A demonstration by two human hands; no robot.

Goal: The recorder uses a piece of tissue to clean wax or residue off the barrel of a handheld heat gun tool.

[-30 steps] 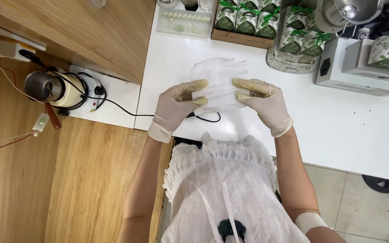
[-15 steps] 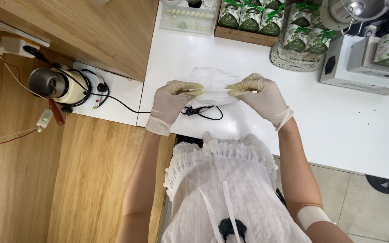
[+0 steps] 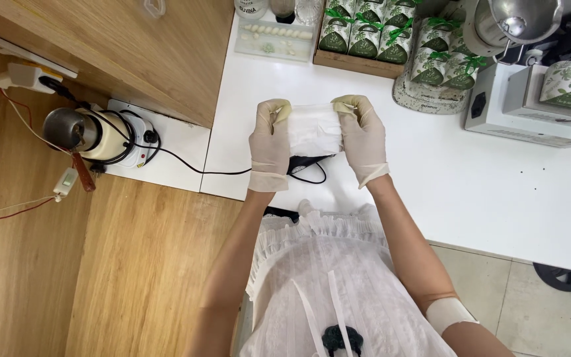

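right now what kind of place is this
Probably a small craft or packing workshop: green leaf-print wrapped packages in a wooden tray, a steel pot on a white hotplate, and a white worktable.

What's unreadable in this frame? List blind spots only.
Head view, the only one:
- White sheet: its ends are covered by the left hand and right hand; whether it is one layer or several is unclear.
- Black cable: its near end runs under the hands.
- Metal bowl: cut by the top edge.
- Tray contents: too small to identify.
- Dark round thing: cut by the right edge.
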